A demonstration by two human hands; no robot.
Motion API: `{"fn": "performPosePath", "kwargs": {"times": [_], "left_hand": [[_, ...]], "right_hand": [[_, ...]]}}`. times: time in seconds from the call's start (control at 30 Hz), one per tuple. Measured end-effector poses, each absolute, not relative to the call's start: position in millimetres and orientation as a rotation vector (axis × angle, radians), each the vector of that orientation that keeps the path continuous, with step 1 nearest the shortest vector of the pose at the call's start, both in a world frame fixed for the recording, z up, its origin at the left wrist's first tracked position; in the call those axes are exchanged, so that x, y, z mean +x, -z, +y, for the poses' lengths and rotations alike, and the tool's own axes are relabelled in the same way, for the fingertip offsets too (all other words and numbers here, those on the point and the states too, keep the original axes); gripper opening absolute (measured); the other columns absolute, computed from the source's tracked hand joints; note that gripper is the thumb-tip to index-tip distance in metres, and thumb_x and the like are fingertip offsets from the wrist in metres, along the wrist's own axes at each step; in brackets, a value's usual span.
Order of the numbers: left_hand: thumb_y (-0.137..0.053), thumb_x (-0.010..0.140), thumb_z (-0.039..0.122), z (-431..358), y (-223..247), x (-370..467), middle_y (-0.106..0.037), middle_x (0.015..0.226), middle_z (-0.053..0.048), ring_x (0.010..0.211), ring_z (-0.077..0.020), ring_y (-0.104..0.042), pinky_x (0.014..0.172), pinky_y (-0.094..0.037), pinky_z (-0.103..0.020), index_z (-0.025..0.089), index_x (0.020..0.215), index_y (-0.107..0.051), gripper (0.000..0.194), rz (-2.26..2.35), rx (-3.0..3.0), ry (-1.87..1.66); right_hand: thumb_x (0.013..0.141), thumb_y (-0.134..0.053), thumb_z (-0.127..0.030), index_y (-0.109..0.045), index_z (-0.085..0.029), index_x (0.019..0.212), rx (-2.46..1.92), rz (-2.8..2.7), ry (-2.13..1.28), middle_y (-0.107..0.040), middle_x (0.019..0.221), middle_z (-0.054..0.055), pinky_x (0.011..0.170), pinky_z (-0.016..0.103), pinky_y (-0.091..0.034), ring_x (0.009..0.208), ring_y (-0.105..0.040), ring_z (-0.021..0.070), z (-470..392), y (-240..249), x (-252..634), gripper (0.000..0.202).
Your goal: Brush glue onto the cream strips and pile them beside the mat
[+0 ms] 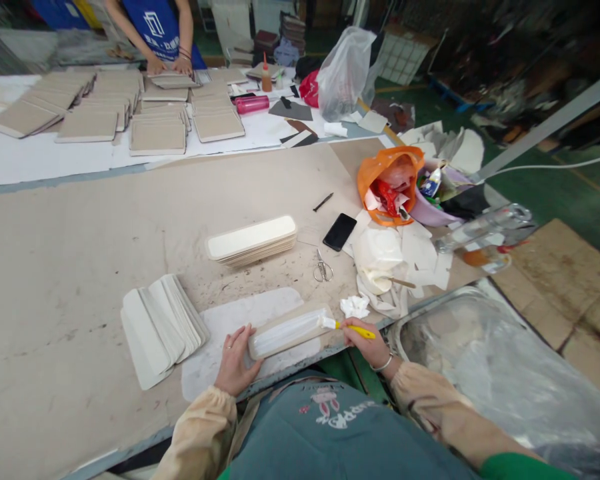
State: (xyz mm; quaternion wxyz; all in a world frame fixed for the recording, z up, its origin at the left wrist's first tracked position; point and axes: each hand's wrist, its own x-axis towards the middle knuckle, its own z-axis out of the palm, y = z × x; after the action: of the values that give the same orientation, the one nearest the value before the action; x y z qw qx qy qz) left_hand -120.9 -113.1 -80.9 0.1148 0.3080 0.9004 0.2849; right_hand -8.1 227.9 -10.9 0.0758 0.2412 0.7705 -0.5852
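My right hand (pixel 367 345) is closed around the yellow handle of a brush (pixel 356 329), whose white bristles touch the right end of a long, rounded board (pixel 287 332). A wet-looking white coat covers the middle of that board, leaving a beige rim. At its left end, my left hand (pixel 237 360) grips the board between thumb and fingers. Beneath lies a pale translucent sheet (pixel 205 363). Fanned grey strips (pixel 163 327) rest to the left, and a neat stack of cream-topped strips (pixel 253 240) stands behind.
Scissors (pixel 323 268), a phone (pixel 340 231), a pen (pixel 323 202), crumpled tissue (pixel 355 307) and a white container (pixel 377 250) lie to the right. Beyond are an orange bag (pixel 367 177) and a clear bottle (pixel 485 227). Across the table, a co-worker's hands (pixel 173 65) touch stacked panels (pixel 157 137).
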Motion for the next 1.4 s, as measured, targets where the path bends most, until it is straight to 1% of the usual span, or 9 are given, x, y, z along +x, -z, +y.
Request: {"fn": "performPosePath", "kwargs": {"times": [0.3,0.47,0.63,0.87,1.03,1.1,1.17,1.27,1.4], "left_hand": [[-0.058,0.074,0.031,-114.4,83.7,-119.7,-0.054,0.129,-0.012,0.127,-0.0318,-0.038,0.106,-0.024,-0.057,0.019,0.141,-0.022,0.077,2.641,0.876,-0.795],[-0.059,0.074,0.031,-115.3,85.0,-119.7,-0.053,0.13,-0.012,0.128,-0.0319,-0.037,0.107,-0.023,-0.057,0.019,0.141,-0.02,0.078,2.638,0.884,-0.785],[-0.059,0.074,0.03,-114.1,83.8,-119.4,-0.053,0.13,-0.013,0.127,-0.0322,-0.038,0.107,-0.024,-0.057,0.019,0.141,-0.021,0.078,2.639,0.873,-0.773],[-0.059,0.073,0.03,-114.3,85.0,-120.8,-0.053,0.13,-0.013,0.128,-0.0318,-0.038,0.106,-0.025,-0.057,0.019,0.141,-0.022,0.079,2.629,0.886,-0.83],[-0.059,0.072,0.028,-113.4,78.8,-118.3,-0.052,0.131,-0.014,0.129,-0.0344,-0.037,0.104,-0.023,-0.063,0.02,0.14,-0.028,0.076,2.616,0.878,-0.938],[-0.064,0.068,0.032,-113.7,71.1,-113.9,-0.052,0.132,-0.013,0.129,-0.0341,-0.037,0.105,-0.026,-0.061,0.021,0.138,-0.033,0.077,2.643,0.867,-0.953],[-0.069,0.064,0.039,-116.4,63.9,-111.6,-0.053,0.132,-0.01,0.128,-0.0309,-0.04,0.106,-0.03,-0.054,0.023,0.135,-0.039,0.078,2.709,0.821,-0.941],[-0.063,0.072,0.043,-132.3,56.7,-117.2,-0.053,0.131,-0.01,0.124,-0.0253,-0.045,0.106,-0.035,-0.045,0.022,0.13,-0.045,0.064,2.9,0.577,-0.928],[-0.044,0.086,0.039,-180.0,51.4,-140.5,-0.051,0.127,-0.017,0.123,-0.0273,-0.044,0.105,-0.033,-0.049,0.015,0.128,-0.044,0.049,3.149,-0.099,-0.87]], "right_hand": [[0.084,-0.051,-0.035,-0.061,-0.02,0.085,0.692,2.4,1.772,-0.056,0.056,-0.002,0.053,0.025,-0.043,0.052,-0.052,0.0135,243.3,9.4,1.8,0.018],[0.084,-0.052,-0.035,-0.062,-0.019,0.086,0.63,2.301,1.853,-0.058,0.056,-0.002,0.053,0.025,-0.044,0.051,-0.054,0.0137,219.4,6.0,-6.5,0.019],[0.084,-0.05,-0.033,-0.062,-0.019,0.085,0.45,2.318,1.804,-0.059,0.056,-0.003,0.055,0.024,-0.045,0.052,-0.055,0.0128,199.0,11.9,-12.6,0.018],[0.083,-0.05,-0.038,-0.062,-0.02,0.086,0.676,2.434,1.686,-0.058,0.055,-0.002,0.054,0.026,-0.046,0.052,-0.055,0.0146,230.3,12.1,0.5,0.022],[0.082,-0.053,-0.04,-0.062,-0.019,0.086,0.74,2.427,1.713,-0.057,0.055,-0.001,0.052,0.026,-0.044,0.052,-0.052,0.015,242.5,0.1,8.0,0.023],[0.081,-0.055,-0.042,-0.061,-0.019,0.087,0.783,2.39,1.802,-0.056,0.057,0.0,0.051,0.027,-0.043,0.052,-0.052,0.0154,239.8,-6.2,9.1,0.025],[0.078,-0.059,-0.043,-0.06,-0.018,0.087,0.829,2.38,1.883,-0.057,0.06,0.001,0.05,0.027,-0.043,0.054,-0.051,0.016,237.0,-11.9,7.9,0.026],[0.075,-0.061,-0.045,-0.06,-0.019,0.088,0.9,2.42,1.931,-0.058,0.065,0.002,0.051,0.028,-0.044,0.056,-0.051,0.0167,234.2,-20.4,0.9,0.029],[0.074,-0.06,-0.048,-0.06,-0.021,0.085,0.945,2.525,1.87,-0.058,0.066,0.001,0.054,0.029,-0.045,0.058,-0.051,0.0169,229.4,-32.4,-12.2,0.03]]}}
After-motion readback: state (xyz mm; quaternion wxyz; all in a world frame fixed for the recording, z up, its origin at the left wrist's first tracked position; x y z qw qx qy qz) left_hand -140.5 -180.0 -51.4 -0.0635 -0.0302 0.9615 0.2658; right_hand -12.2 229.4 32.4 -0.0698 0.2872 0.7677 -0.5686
